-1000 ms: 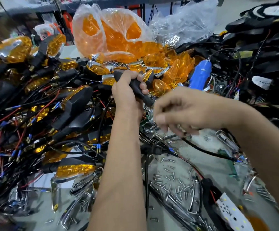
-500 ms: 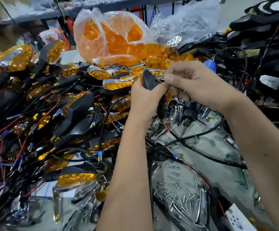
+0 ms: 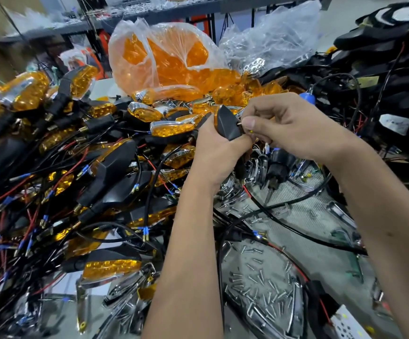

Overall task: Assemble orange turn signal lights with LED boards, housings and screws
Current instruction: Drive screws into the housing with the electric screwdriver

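— What do we have in our hands?

— Our left hand [image 3: 213, 152] has its grip wrapped round a turn signal light [image 3: 226, 123], black housing facing us, a thin orange edge showing on its far side. It sits just above the centre of the view, lifted off the counter [image 3: 303, 231]. Our right hand [image 3: 294, 126] comes in from three o'clock and pinches something small at the back of the housing; it looks like a screw, but we cannot tell for sure.

— And the counter?

— Crowded. From seven to eleven o'clock lies a heap of finished lights [image 3: 110, 267] with black housings, orange lenses and tangled red and black wires [image 3: 59, 177] ending in blue connectors. At five o'clock loose screws [image 3: 257, 282] lie scattered on the grey surface among chrome reflector pieces [image 3: 262, 311]. A white LED board [image 3: 347, 325] pokes in at the lower right corner. A black cable [image 3: 296, 226] runs across under our right forearm.

— What is behind?

— At twelve o'clock a clear plastic bag [image 3: 164, 57] holds orange lenses, with more lenses spilled below it. Beside it at one o'clock sits another crumpled clear bag [image 3: 272, 40]. A blue tool handle [image 3: 307, 97] peeks over our right knuckles. At two o'clock black parts [image 3: 382, 45] are stacked high. A grey shelf [image 3: 174, 8] crosses the top of the room.
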